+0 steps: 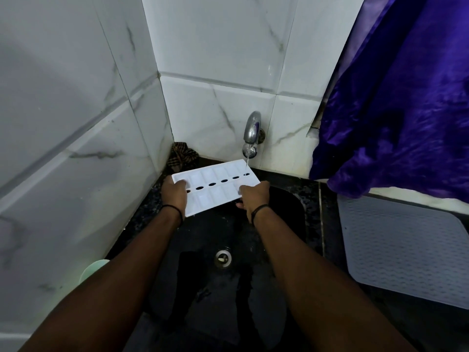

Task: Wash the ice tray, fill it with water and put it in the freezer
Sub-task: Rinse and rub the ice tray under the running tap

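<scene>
Both hands are out over the black sink (291, 207), and the white ice tray (215, 185) is held between them, above the far end of the basin, just below the tap (251, 128). The left hand (174, 193) grips the tray's near-left corner, thumb on top over a compartment, fingers (181, 184) curled round the edge. The right hand (255, 196) clamps the near-right side, fingers pressed down on the rim, thumb underneath. Both are closed on the tray, no slack there. A dark band sits on each wrist.

A thin stream of water (247, 162) falls from the chrome spout and lands at the tray's far-right corner, right by the end hole in the row of dark oval openings down the middle. Two rows of compartments flank those holes; whether any hold water, hard to tell.

Down in the basin, the round metal drain (223, 257) sits between the forearms, and the sink bottom looks wet. At the back-left corner of the table, against the marble tiles, a checked cloth (183, 154) is bunched up. Along the right edge lies a grey ribbed mat (406, 252), with purple fabric (401, 97) hanging above it. A pale green rounded item (92, 271) peeks out by the left forearm.
</scene>
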Demonstrator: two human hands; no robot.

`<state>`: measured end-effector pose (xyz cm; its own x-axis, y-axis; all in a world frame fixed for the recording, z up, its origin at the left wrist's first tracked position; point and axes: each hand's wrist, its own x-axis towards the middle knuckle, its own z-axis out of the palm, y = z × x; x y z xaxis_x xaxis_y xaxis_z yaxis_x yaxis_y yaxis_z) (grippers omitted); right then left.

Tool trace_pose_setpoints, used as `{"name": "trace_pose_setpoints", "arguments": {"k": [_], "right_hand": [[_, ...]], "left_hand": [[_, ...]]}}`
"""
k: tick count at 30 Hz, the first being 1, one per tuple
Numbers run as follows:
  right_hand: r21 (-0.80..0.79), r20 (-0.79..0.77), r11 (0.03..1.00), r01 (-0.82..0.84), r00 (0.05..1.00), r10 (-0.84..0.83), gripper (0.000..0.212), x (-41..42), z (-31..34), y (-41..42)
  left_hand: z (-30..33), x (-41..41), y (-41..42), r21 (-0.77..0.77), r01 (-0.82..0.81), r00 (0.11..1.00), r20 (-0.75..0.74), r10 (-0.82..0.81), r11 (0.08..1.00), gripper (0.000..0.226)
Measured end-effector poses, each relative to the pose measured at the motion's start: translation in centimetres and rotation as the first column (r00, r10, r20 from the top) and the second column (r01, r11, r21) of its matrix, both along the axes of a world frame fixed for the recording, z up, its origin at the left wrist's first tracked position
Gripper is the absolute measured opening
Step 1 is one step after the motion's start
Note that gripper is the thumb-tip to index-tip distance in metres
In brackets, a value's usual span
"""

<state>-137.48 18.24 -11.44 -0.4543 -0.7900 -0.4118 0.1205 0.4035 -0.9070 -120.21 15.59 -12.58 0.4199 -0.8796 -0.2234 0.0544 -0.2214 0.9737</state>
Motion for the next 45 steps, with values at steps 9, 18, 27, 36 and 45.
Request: {"name": "trace_pose_setpoints", "arguments": {"k": [9,18,27,36,45], "right_hand": [[-0.12,0.184,0.987,-0.107,0.975,0.128,0.04,-1.2,1.4,1.0],[-0.193,-0.06,0.911,-0.364,0.931,0.36,0.041,-3.4,2.7,0.9],[-0.114,-0.635,0.954,-0.276,0.759,0.144,0.038,-3.1,3.0,-0.6],[0.22,-0.858,0.872,-0.437,0.34,0.386,0.043,-1.5,0.6,2.2],[0.206,-0.887,0.903,-0.377,0.318,0.336,0.054,-2.5,0.7,2.2]], "left_hand": [[1.7,0.1,0.1,-0.024,0.072,0.987,-0.139,-0.074,0.997,0.012],[4.9,0.8,-1.3,0.25,0.642,0.735,0.066,-0.674,0.725,0.042],[1.7,-1.3,-0.3,0.169,0.564,0.813,-0.289,-0.506,0.808,0.031],[0.6,-3.2,0.6,0.044,0.495,0.867,-0.098,-0.489,0.868,0.026],[0.4,-3.4,1.0,-0.006,0.425,0.905,-0.031,-0.425,0.905,0.024]]}}
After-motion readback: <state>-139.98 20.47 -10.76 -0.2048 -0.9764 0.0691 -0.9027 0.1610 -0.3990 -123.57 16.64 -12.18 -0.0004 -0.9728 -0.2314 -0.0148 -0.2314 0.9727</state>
